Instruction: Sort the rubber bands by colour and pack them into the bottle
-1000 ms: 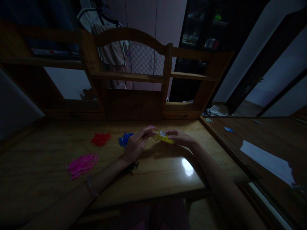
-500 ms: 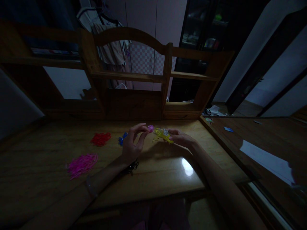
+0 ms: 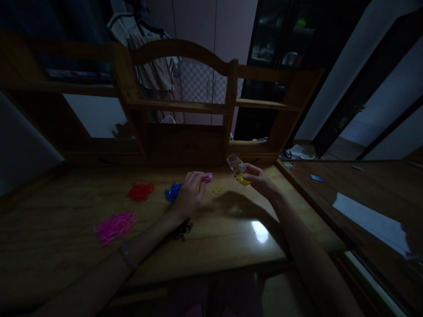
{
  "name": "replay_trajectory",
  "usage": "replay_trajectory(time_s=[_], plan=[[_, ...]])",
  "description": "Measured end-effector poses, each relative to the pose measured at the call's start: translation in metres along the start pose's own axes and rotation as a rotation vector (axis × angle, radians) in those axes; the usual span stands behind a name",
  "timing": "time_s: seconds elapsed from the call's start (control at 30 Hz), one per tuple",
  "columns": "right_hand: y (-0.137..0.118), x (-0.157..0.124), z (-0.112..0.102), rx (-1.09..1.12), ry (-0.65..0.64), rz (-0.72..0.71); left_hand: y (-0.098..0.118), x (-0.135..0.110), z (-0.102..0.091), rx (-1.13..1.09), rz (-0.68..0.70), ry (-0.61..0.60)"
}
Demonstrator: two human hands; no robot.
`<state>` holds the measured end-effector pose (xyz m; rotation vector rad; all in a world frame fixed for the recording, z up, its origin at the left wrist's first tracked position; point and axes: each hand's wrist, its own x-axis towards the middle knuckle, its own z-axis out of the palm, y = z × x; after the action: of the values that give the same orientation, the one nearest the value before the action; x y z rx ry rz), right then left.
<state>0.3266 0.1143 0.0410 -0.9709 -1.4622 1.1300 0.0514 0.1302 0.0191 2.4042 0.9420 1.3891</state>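
Observation:
My right hand (image 3: 261, 181) is closed round a small clear bottle (image 3: 238, 169) with yellow pieces at its bottom, held tilted above the wooden desk (image 3: 82, 246). My left hand (image 3: 191, 193) is closed on a small pink cap (image 3: 208, 177), just left of the bottle. A few loose yellow bands (image 3: 216, 191) lie on the desk between my hands. A blue pile (image 3: 172, 192) sits right beside my left hand.
A red pile (image 3: 140, 191) and a pink pile (image 3: 115, 223) of small bands lie to the left. A wooden hutch with shelves (image 3: 180, 105) rises behind the desk. A darker side table (image 3: 363, 193) with white paper (image 3: 370, 222) stands at the right.
My left hand pulled the pink cap off the bottle. My right hand lifted the bottle up and to the right, tilting it upright, and a few yellow bands now lie on the desk.

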Motion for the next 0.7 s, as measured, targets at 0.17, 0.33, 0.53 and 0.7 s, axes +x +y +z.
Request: replay_trajectory(time_s=[0.17,0.33,0.53,0.7], plan=[[-0.006,-0.003,-0.025,-0.479,0.069,-0.09,-0.012,-0.006,0.005,0.042,0.054,-0.222],[0.017,0.001,-0.034,-0.792,0.019,-0.15,-0.02,-0.01,0.01,0.099,0.053,-0.319],[0.032,0.005,-0.025,-0.966,-0.061,-0.233,-0.02,-0.015,0.015,0.189,0.039,-0.37],[0.026,0.005,-0.016,-0.957,-0.152,-0.198,-0.017,-0.016,0.016,0.171,0.041,-0.407]])
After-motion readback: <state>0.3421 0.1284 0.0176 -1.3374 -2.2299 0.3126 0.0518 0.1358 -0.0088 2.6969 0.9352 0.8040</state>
